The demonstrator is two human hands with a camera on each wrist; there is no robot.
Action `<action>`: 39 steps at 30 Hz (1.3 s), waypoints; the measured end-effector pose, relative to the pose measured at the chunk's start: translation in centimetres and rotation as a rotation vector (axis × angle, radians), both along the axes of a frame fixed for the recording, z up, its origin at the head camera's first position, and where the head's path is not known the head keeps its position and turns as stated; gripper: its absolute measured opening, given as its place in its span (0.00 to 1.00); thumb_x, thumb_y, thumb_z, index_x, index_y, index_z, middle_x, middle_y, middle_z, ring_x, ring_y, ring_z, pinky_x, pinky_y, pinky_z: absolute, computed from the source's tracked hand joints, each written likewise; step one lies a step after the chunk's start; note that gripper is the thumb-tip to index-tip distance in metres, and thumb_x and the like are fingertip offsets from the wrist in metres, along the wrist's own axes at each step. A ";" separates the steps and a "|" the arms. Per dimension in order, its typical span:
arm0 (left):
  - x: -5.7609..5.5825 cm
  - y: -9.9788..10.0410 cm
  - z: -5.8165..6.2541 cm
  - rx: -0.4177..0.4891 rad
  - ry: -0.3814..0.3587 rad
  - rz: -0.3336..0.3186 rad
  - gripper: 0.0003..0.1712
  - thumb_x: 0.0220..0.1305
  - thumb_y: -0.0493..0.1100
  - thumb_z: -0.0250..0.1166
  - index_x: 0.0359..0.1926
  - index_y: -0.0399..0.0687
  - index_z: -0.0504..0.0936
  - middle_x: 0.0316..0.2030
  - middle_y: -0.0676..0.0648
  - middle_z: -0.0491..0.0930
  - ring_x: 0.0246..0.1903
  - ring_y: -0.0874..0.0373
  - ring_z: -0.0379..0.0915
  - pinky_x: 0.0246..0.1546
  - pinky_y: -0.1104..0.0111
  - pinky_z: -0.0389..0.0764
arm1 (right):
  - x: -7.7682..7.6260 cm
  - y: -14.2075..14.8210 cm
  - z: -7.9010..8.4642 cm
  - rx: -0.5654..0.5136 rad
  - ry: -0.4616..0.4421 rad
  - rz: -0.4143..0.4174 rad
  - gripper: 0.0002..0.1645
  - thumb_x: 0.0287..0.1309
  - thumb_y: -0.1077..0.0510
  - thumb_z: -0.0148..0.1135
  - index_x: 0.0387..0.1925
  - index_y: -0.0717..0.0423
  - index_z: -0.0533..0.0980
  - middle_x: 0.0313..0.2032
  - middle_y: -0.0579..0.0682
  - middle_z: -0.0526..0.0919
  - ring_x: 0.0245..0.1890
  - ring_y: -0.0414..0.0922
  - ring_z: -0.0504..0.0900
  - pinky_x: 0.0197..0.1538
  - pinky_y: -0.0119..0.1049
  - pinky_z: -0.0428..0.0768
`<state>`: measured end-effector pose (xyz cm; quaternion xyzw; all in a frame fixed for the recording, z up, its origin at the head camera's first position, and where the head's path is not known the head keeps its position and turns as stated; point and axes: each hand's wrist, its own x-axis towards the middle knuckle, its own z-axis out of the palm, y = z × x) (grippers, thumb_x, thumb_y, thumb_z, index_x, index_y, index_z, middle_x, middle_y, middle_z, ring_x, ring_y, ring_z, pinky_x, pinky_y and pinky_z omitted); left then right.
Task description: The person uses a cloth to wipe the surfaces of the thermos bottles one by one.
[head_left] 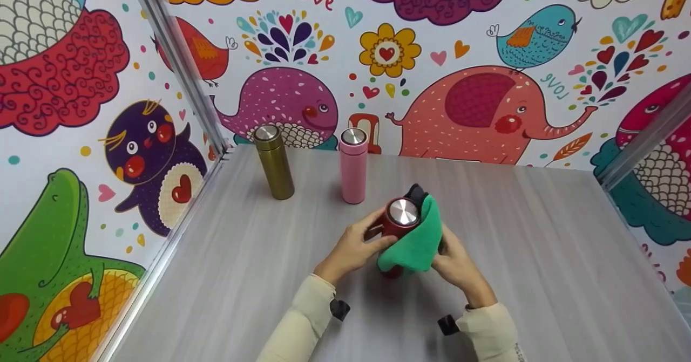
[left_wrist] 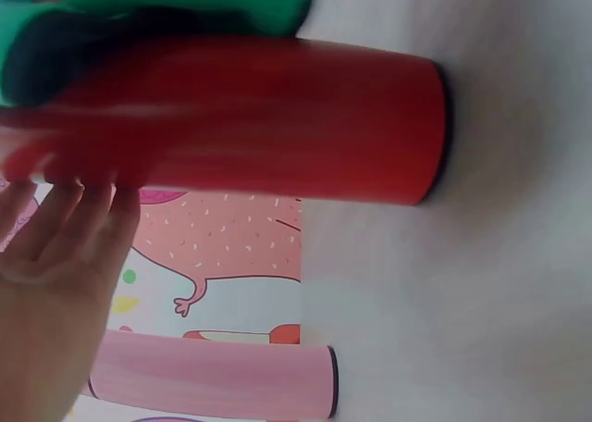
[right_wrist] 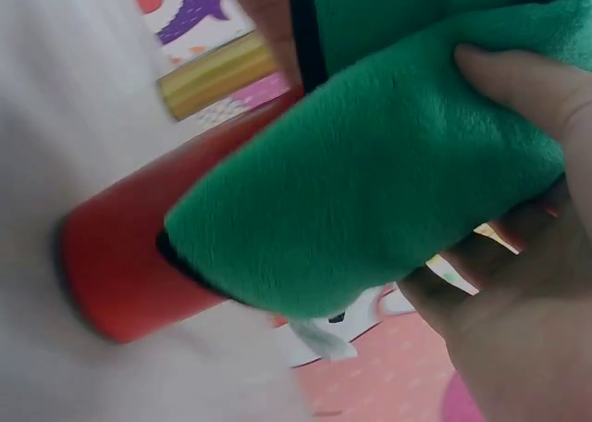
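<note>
A red thermos bottle [head_left: 394,228] with a silver-topped lid stands roughly upright in front of the person. My left hand [head_left: 353,244] grips its upper part, thumb on the near side and fingers around the far side. Against the bottle's right side lies a green cloth [head_left: 420,240] with a dark edge, covering part of the body. My right hand [head_left: 458,265] holds this cloth, its thumb pressing on the fabric in the right wrist view. Whether the base of the red bottle touches the table cannot be made out.
A pink thermos bottle [head_left: 353,176] and an olive-gold thermos bottle [head_left: 278,170] stand upright farther back on the grey table [head_left: 540,243]. Printed cartoon panels [head_left: 469,114] wall off the back and sides, with metal posts [head_left: 183,65] at the corners.
</note>
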<state>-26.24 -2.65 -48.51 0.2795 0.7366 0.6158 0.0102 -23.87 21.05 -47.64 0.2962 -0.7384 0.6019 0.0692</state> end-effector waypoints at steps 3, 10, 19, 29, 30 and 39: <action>0.0 0.1 -0.1 0.007 -0.019 -0.001 0.41 0.66 0.51 0.68 0.75 0.48 0.63 0.68 0.50 0.69 0.65 0.57 0.68 0.62 0.66 0.71 | 0.2 0.3 1.4 0.047 0.132 -0.047 0.37 0.55 0.79 0.62 0.68 0.67 0.66 0.61 0.54 0.75 0.61 0.43 0.72 0.61 0.30 0.72; 0.1 0.1 -0.2 -0.013 -0.029 0.029 0.42 0.65 0.56 0.68 0.75 0.56 0.63 0.68 0.53 0.69 0.66 0.61 0.66 0.62 0.67 0.70 | 1.7 0.8 4.6 0.480 0.534 -0.297 0.51 0.41 0.82 0.65 0.70 0.54 0.70 0.67 0.53 0.72 0.56 0.56 0.76 0.54 0.50 0.76; 0.1 0.1 -0.6 0.018 -0.019 0.013 0.38 0.69 0.51 0.66 0.76 0.53 0.63 0.68 0.51 0.70 0.65 0.59 0.67 0.64 0.65 0.69 | 4.0 -0.4 6.9 0.797 0.781 -0.376 0.54 0.28 0.68 0.86 0.65 0.50 0.76 0.63 0.50 0.77 0.51 0.58 0.78 0.43 0.57 0.77; -0.3 0.8 -0.9 0.061 0.044 0.036 0.27 0.67 0.31 0.65 0.67 0.41 0.74 0.62 0.44 0.75 0.64 0.51 0.69 0.61 0.65 0.73 | 2.2 -2.8 7.6 0.998 0.771 -0.375 0.52 0.44 0.60 0.80 0.72 0.48 0.68 0.69 0.52 0.70 0.60 0.64 0.72 0.57 0.69 0.67; -0.3 0.8 -0.9 0.060 0.040 0.039 0.27 0.67 0.32 0.65 0.66 0.42 0.75 0.62 0.45 0.76 0.64 0.52 0.69 0.61 0.65 0.73 | 2.0 -2.8 7.7 1.010 0.753 -0.378 0.51 0.46 0.60 0.78 0.73 0.48 0.67 0.69 0.52 0.69 0.60 0.64 0.72 0.58 0.70 0.66; -0.4 0.6 -0.8 0.076 0.044 0.019 0.33 0.69 0.37 0.65 0.73 0.49 0.68 0.66 0.50 0.72 0.63 0.56 0.69 0.62 0.64 0.72 | 1.6 -2.3 7.7 0.972 0.674 -0.438 0.52 0.43 0.61 0.80 0.72 0.50 0.68 0.66 0.54 0.73 0.43 0.59 0.80 0.48 0.66 0.73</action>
